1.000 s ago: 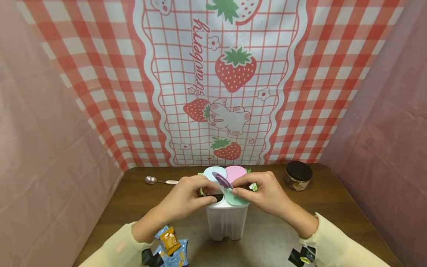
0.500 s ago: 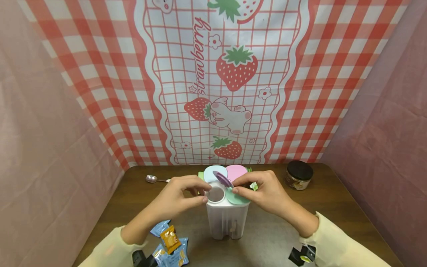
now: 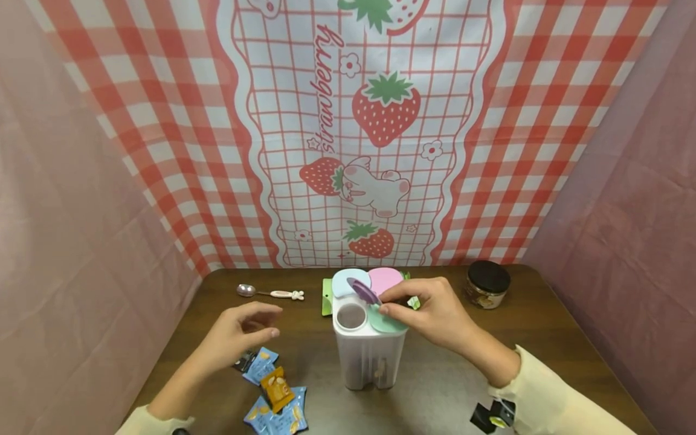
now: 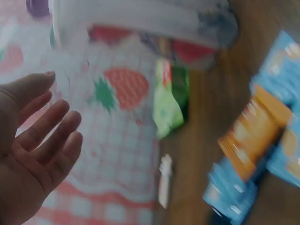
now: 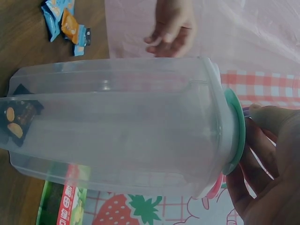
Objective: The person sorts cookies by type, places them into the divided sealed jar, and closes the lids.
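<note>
One open rim (image 3: 351, 330); tilted lid (image 3: 362, 291)

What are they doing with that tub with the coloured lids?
A person's right hand has its grip on the purple lid, holding it up, so one round opening of the tub is uncovered. The blue lid, pink lid and green lid are down. A dark packet shows at the tub's bottom. The left hand holds nothing, near the snack packets.

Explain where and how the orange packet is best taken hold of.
Pinch the orange packet by its long edges, probably best from above with the left hand: it lies over blue packets, upper face uncovered, and that hand is empty.
</note>
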Demonstrator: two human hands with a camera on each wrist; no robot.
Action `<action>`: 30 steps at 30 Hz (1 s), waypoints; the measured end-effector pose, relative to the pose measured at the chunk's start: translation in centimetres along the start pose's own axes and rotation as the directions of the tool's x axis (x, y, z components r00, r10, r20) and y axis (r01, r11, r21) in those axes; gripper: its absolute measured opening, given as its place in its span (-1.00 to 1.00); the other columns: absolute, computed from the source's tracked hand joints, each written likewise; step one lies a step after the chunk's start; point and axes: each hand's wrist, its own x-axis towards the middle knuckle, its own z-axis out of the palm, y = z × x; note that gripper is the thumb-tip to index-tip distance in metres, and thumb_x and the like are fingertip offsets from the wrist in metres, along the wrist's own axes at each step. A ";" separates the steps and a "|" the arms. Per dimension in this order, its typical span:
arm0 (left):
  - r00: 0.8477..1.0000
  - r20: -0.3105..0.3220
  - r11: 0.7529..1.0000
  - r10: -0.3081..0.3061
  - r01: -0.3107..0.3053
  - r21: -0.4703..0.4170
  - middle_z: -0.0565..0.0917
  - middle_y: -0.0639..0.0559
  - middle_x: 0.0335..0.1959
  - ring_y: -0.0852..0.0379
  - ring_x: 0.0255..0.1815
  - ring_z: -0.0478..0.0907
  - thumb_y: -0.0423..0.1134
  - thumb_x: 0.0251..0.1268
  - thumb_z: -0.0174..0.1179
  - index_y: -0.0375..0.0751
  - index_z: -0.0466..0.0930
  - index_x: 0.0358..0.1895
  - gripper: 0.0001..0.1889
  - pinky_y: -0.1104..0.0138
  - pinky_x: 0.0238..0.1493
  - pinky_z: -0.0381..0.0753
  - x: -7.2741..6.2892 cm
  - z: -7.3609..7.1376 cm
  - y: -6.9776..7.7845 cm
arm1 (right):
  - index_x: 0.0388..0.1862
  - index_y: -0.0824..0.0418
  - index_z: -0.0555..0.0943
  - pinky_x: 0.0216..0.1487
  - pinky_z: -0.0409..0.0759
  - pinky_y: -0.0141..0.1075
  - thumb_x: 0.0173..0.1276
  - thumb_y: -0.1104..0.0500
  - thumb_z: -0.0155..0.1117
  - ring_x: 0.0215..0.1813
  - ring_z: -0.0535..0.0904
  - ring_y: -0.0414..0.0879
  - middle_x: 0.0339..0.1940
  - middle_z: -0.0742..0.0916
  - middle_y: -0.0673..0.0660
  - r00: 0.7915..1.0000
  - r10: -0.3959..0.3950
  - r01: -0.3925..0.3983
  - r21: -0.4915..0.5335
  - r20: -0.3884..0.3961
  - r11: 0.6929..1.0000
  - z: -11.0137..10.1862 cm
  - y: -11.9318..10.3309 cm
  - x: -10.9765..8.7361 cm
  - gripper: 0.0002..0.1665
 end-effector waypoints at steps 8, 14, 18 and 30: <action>0.990 -0.056 0.991 -0.131 0.132 0.022 0.75 -0.24 0.00 0.22 -0.12 0.70 -0.34 0.25 0.43 -0.38 0.64 0.16 -0.58 0.37 -0.12 0.72 -2.3 -1.4 -5.1 | -0.24 -0.03 0.83 -0.27 0.64 -0.43 0.17 0.23 0.62 -0.29 0.72 -0.30 -0.31 0.83 -0.19 1.000 -0.007 0.007 -0.019 -0.021 1.000 -0.2 0.1 -0.1 -0.79; 0.969 -0.101 0.964 -0.226 0.237 0.118 0.73 -0.29 0.04 0.01 -0.05 0.72 -0.32 0.19 0.48 -0.37 0.65 0.16 -0.54 0.30 -0.12 0.71 -3.8 -1.8 -8.3 | -0.24 -0.01 0.83 -0.25 0.67 -0.40 0.16 0.24 0.62 -0.27 0.74 -0.29 -0.30 0.83 -0.18 1.000 -0.008 0.008 0.011 -0.017 1.000 0.0 0.2 -0.1 -0.79; 0.962 -0.121 0.944 -0.244 0.264 0.200 0.73 -0.29 0.07 -0.24 0.07 0.67 -0.30 0.12 0.52 -0.36 0.65 0.16 -0.50 0.02 0.07 0.66 -4.5 -2.0 -9.9 | -0.23 0.00 0.83 -0.22 0.69 -0.40 0.15 0.26 0.62 -0.26 0.75 -0.29 -0.30 0.84 -0.17 1.000 -0.004 0.005 0.018 -0.014 1.000 -0.1 0.1 0.0 -0.78; 0.924 -0.098 0.894 -0.369 0.381 0.235 0.72 -0.26 0.08 -0.09 0.00 0.63 -0.27 0.08 0.53 -0.36 0.63 0.20 -0.43 0.10 0.01 0.61 -5.6 -1.9 -12.6 | -0.24 0.00 0.83 -0.25 0.68 -0.35 0.17 0.23 0.61 -0.27 0.74 -0.30 -0.31 0.84 -0.18 1.000 0.010 -0.011 -0.013 -0.012 1.000 0.0 -0.1 -0.1 -0.81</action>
